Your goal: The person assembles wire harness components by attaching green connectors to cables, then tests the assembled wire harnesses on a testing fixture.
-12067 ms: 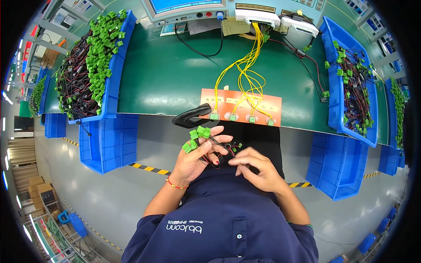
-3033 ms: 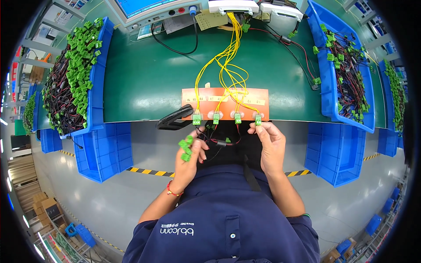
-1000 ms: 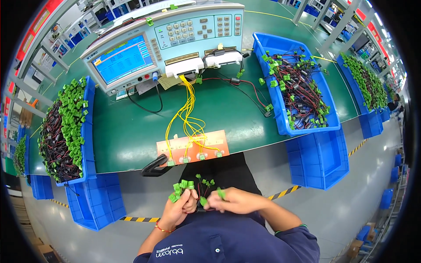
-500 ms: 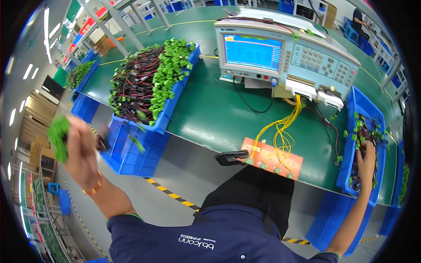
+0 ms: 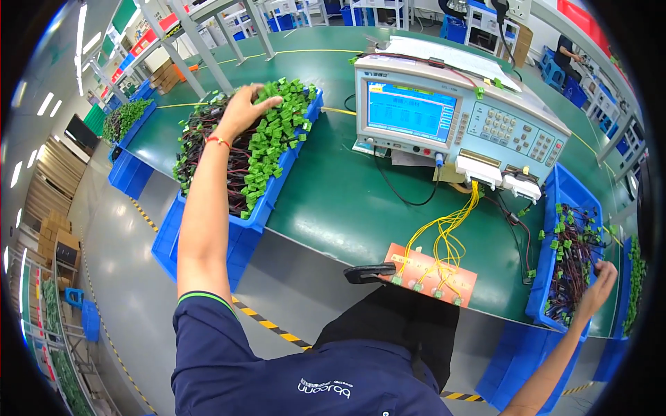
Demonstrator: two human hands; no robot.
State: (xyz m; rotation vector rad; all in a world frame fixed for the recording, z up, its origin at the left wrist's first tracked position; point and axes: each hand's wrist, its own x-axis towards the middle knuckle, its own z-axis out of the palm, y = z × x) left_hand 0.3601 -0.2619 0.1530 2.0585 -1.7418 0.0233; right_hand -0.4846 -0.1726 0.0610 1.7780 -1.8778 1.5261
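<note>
My left hand (image 5: pixel 244 113) is over the far part of a blue bin (image 5: pixel 284 170) heaped with wire harnesses (image 5: pixel 239 170), which have red and black wires and green connectors. Its thumb is stretched away from the fingers. The fingertips touch the green connectors, and what lies under the palm is hidden. Over the right edge of another blue bin (image 5: pixel 538 295), my right hand (image 5: pixel 598 288) has its fingers drawn together. Whatever they hold, if anything, is too small to make out. Loose harnesses (image 5: pixel 572 253) with green connectors lie in this bin.
A bench tester (image 5: pixel 517 132) with a lit screen (image 5: pixel 409 109) stands at the back of the green table (image 5: pixel 312 201). Yellow wires (image 5: pixel 444 232) run from it to an orange board (image 5: pixel 423 267) at the front edge, beside a black clamp (image 5: pixel 368 272). Papers (image 5: pixel 444 59) lie on the tester.
My left hand, with a bundle of green-connector harnesses in it, has swung from the far left onto the left bin. My right hand has come up out of the right bin toward its right edge.
</note>
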